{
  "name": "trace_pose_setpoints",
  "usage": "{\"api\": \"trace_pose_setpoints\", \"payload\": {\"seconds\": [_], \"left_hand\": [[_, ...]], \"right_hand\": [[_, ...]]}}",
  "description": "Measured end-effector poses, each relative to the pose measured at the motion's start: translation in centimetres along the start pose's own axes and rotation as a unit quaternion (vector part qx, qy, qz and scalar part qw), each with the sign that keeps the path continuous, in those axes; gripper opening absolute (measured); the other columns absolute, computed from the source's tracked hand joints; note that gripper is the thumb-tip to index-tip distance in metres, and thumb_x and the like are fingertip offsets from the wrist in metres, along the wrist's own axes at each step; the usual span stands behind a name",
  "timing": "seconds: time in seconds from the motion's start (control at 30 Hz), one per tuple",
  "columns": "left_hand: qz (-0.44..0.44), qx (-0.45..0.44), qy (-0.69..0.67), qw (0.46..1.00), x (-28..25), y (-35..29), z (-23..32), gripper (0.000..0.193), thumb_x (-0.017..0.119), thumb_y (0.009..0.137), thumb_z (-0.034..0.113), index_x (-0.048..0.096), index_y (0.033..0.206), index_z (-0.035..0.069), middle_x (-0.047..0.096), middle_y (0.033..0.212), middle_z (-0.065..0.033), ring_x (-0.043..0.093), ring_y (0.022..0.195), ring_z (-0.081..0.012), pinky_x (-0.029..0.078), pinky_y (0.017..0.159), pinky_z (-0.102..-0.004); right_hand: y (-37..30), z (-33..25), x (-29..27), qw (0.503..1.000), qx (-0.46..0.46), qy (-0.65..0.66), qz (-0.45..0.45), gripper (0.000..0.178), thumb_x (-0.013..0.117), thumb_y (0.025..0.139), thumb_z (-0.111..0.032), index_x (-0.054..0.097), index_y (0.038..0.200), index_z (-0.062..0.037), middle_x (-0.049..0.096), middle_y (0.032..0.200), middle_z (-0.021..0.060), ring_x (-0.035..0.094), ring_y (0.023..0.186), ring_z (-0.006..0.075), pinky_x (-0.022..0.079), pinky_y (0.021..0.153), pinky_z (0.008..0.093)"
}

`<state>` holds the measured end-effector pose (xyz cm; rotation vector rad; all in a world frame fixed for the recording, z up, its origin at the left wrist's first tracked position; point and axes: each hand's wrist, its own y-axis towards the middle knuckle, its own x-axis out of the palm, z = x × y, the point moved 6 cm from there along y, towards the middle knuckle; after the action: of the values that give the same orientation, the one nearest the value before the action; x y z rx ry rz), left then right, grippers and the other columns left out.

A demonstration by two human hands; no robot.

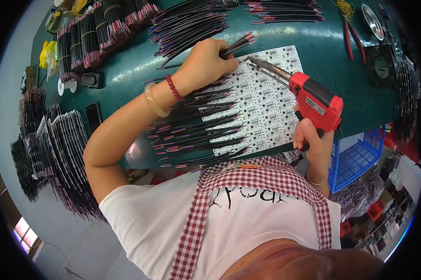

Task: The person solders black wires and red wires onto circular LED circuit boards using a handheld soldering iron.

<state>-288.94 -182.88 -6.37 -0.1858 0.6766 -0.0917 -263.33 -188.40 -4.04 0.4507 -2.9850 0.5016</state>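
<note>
A small bunch of black cables (240, 45) with red and white bared ends is gripped in my left hand (205, 65), over the upper left corner of a white circuit board panel (272, 114). My right hand (313, 143) is closed around the handle of a red and black soldering gun (317, 101). The gun's tip is at the panel's upper edge, just right of my left fingers. Along the panel's left side lie several black cables (196, 140), their inner ends on the board. Whether each one is joined to it I cannot tell.
Loose cable piles (187, 28) and tied cable bundles (91, 39) lie along the table's far side. Red-handled pliers (353, 39) and a metal dish (373, 22) are at the far right. A blue plastic basket (357, 158) stands below the right edge. A dark phone (93, 115) lies left.
</note>
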Motion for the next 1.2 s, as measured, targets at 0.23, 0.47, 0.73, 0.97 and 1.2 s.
{"api": "trace_pose_setpoints", "payload": {"seconds": [0.23, 0.47, 0.73, 0.97, 1.2], "left_hand": [[-0.016, -0.003, -0.026, 1.000, 0.0, 0.2, 0.0, 0.022, 0.069, 0.068, 0.017, 0.062, 0.074, -0.003, 0.057, 0.058, -0.0114, 0.053, 0.053, -0.0161, 0.044, 0.056, -0.0302], [-0.025, -0.007, -0.016, 1.000, -0.1, 0.2, 0.2, 0.021, 0.068, 0.069, 0.015, 0.062, 0.075, -0.004, 0.058, 0.059, -0.0107, 0.054, 0.054, -0.0155, 0.045, 0.056, -0.0298], [-0.035, -0.002, -0.020, 0.999, 0.2, 0.4, 0.1, 0.022, 0.068, 0.070, 0.016, 0.063, 0.075, -0.004, 0.058, 0.059, -0.0121, 0.054, 0.054, -0.0171, 0.045, 0.057, -0.0308], [-0.029, 0.016, 0.002, 0.999, 0.3, 0.4, -0.1, 0.022, 0.066, 0.074, 0.016, 0.058, 0.073, -0.004, 0.047, 0.055, -0.0034, 0.039, 0.055, -0.0079, 0.038, 0.052, -0.0276], [-0.033, 0.003, 0.013, 0.999, 0.3, 0.4, 0.2, 0.021, 0.066, 0.074, 0.015, 0.058, 0.073, -0.004, 0.046, 0.055, -0.0025, 0.039, 0.055, -0.0077, 0.038, 0.052, -0.0272]], "right_hand": [[0.1, 0.6, -0.3, 1.000, 0.006, -0.012, -0.001, 0.022, 0.058, 0.087, -0.011, 0.056, 0.102, 0.0056, 0.049, 0.057, 0.0005, 0.045, 0.044, 0.0068, 0.039, 0.043, 0.0222], [0.3, 0.8, -0.4, 1.000, 0.014, 0.004, 0.011, 0.021, 0.059, 0.086, -0.011, 0.055, 0.098, 0.0060, 0.049, 0.057, 0.0012, 0.045, 0.044, 0.0074, 0.039, 0.043, 0.0227], [0.3, 0.7, -0.4, 1.000, 0.003, 0.011, 0.008, 0.018, 0.058, 0.086, -0.009, 0.055, 0.096, 0.0059, 0.050, 0.057, 0.0019, 0.045, 0.044, 0.0079, 0.040, 0.043, 0.0231], [0.0, 0.9, -0.4, 1.000, 0.010, 0.022, 0.007, 0.021, 0.056, 0.087, -0.007, 0.055, 0.102, 0.0074, 0.049, 0.057, 0.0017, 0.045, 0.044, 0.0074, 0.040, 0.044, 0.0228], [0.1, 1.4, -0.5, 1.000, 0.007, 0.028, -0.006, 0.023, 0.057, 0.087, -0.008, 0.055, 0.104, 0.0071, 0.050, 0.057, 0.0014, 0.045, 0.044, 0.0073, 0.039, 0.044, 0.0225]]}}
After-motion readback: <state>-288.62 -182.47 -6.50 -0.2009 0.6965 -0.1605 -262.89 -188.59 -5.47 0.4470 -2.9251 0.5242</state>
